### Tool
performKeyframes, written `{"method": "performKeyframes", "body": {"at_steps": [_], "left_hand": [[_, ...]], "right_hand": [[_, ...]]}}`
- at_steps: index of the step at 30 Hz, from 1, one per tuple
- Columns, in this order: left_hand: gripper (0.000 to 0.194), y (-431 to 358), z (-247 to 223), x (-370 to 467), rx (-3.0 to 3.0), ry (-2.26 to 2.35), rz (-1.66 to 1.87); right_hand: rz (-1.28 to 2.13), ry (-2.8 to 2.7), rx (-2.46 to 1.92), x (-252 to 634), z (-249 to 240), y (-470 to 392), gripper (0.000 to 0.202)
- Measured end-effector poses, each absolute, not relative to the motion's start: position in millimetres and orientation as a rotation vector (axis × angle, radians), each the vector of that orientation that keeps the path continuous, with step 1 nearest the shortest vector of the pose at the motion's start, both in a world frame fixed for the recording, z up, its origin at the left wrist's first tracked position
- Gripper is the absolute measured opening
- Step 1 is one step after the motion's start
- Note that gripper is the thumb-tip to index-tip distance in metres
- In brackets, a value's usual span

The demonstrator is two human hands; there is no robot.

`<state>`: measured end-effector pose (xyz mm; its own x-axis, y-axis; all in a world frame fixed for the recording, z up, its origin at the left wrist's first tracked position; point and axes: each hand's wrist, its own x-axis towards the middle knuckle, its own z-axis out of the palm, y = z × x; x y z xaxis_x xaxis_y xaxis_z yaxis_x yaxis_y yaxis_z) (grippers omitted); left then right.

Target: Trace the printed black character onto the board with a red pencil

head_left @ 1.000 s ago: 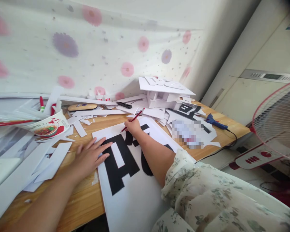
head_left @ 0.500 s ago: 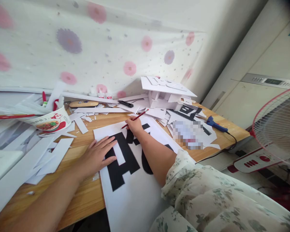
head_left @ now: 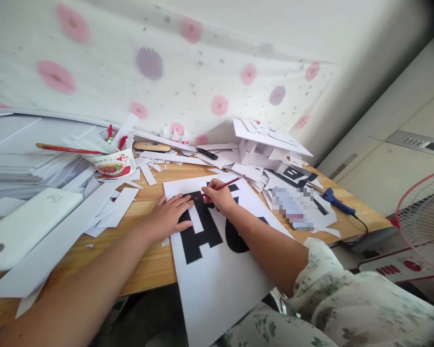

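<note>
My right hand (head_left: pixel 219 195) grips a dark red pencil (head_left: pixel 228 183), its tip low at the edge of a black cut-out letter (head_left: pixel 202 229). Fingers spread, my left hand (head_left: pixel 173 214) lies flat over the left part of that letter and the sheet. Beneath both is a large white board (head_left: pixel 217 299), which overhangs the front edge of the table. A second black shape (head_left: pixel 237 238), rounded, lies partly under my right forearm. More black pieces show around my right hand, partly covered by it.
A paper noodle bowl (head_left: pixel 117 166) stands at the left among white offcuts (head_left: pixel 117 207). A white power bank (head_left: pixel 32 224) lies in front of it. Behind the board are a black cutter (head_left: pixel 207 153) and a white board model (head_left: pixel 271 140). A blue glue gun (head_left: pixel 338 201) and a fan (head_left: pixel 427 217) are at the right.
The view has swung left, so everything appears further right. My right hand has brought the pencil tip nearer my left hand, onto the black letter's edge. My left hand stays flat on the letter.
</note>
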<state>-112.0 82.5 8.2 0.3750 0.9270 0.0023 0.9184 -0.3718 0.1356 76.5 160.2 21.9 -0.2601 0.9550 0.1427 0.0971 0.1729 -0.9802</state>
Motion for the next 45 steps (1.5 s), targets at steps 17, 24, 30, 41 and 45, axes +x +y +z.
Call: {"method": "performKeyframes", "body": {"at_steps": [17, 24, 30, 41, 45], "left_hand": [[0.053, 78, 15, -107, 2.455, 1.744, 0.132], [0.061, 78, 16, -105, 2.440, 1.772, 0.078], [0.061, 77, 18, -105, 2.451, 1.759, 0.023], [0.072, 78, 17, -101, 2.439, 1.765, 0.032], [0.076, 78, 16, -102, 2.428, 1.761, 0.030]], "right_hand": [[1.084, -1.747, -1.029, 79, -1, 158, 0.029], [1.061, -1.786, -1.097, 81, 5, 154, 0.028], [1.059, -1.811, -1.103, 83, 8, 151, 0.026], [0.818, -1.971, -1.120, 87, 15, 132, 0.027], [0.752, -2.016, -1.130, 89, 14, 124, 0.028]]}}
